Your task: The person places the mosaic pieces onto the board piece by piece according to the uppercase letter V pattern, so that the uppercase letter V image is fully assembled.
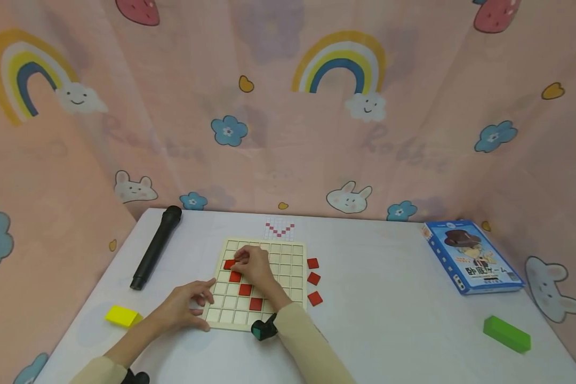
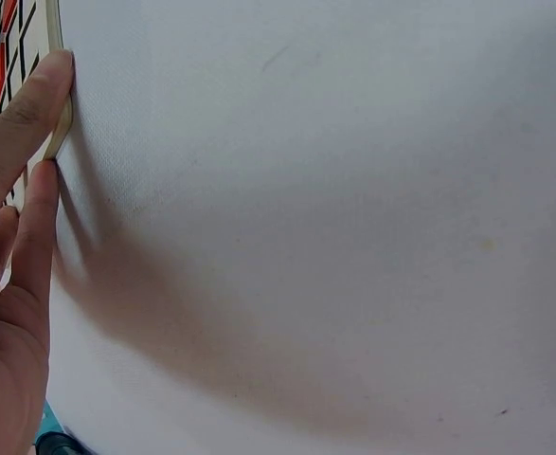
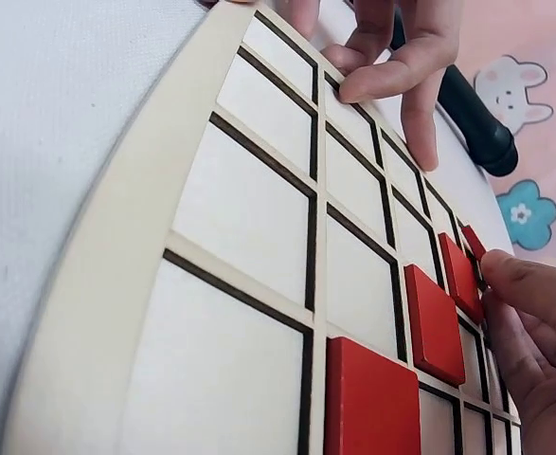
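Observation:
A square cream wooden grid board (image 1: 230,326) lies on the white table, with red square tiles (image 1: 245,289) set in a diagonal row of cells. My right hand (image 1: 256,265) is over the board's upper left part. Its thumb and fingertips pinch a red tile (image 3: 473,243) at the far end of that row, partly hidden by the fingers in the right wrist view. My left hand (image 1: 184,306) rests against the board's left edge, fingers spread and the thumb near the front corner. In the left wrist view, its fingertips (image 2: 58,68) touch the board's edge.
Red loose tiles (image 1: 314,278) lie right of the board. Behind it is a small printed grid pattern (image 1: 279,229). A black microphone (image 1: 156,248) and yellow block (image 1: 123,316) are on the left; a blue box (image 1: 475,258) and green block (image 1: 506,334) are on the right.

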Available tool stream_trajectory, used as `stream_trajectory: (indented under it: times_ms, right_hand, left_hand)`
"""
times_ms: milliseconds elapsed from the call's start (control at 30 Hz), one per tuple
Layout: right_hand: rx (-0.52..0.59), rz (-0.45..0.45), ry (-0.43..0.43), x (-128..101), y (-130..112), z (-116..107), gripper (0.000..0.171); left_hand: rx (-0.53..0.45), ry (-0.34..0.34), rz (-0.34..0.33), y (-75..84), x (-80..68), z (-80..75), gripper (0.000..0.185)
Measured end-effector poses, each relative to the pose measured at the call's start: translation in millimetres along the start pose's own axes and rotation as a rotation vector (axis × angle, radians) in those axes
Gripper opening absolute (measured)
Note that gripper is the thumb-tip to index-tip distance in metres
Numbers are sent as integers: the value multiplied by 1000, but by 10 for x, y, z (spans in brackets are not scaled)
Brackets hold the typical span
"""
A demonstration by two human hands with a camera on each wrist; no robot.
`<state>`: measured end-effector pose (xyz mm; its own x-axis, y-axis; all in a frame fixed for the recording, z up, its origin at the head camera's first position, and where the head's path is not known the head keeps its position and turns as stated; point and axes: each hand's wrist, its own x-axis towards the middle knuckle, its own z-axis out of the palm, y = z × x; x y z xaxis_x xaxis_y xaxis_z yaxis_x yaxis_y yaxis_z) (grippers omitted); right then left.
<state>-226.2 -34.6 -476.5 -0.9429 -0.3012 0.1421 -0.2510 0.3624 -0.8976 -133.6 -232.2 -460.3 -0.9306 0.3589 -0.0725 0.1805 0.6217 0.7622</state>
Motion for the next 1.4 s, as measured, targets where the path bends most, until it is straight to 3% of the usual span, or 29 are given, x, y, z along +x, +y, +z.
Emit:
stream_trajectory:
  times_ms: [400, 567, 767, 867, 1033, 1167, 1267, 1400]
  right_hand:
    - [62, 31, -4, -20, -109, -31, 21]
    - [91, 20, -35, -71, -68, -162, 21]
    - [107, -31, -76, -224, -52, -593, 25]
    - [42, -27, -61, -311, 6, -916, 25]
    - [-125, 161, 44, -414, 276, -1433, 28]
    - [-221, 236, 1, -429, 529, -1661, 30]
    - [-242, 175, -61, -425, 647, -1741, 30]
    - [-246, 81, -76, -431, 717, -1790, 26]
  left_hand:
    - [32, -8, 3, -5, 52, -18, 42]
    - [11, -18, 21, -26, 52, -4, 42]
    - [24, -10, -10, -16, 10, 15, 42]
    - [19, -3, -25, -11, -2, 14, 42]
    - [19, 11, -46, -10, -8, 17, 44]
    - [21, 12, -59, -16, -22, 17, 44]
    - [23, 9, -50, -16, -21, 20, 43]
    - [20, 2, -32, -5, -11, 26, 43]
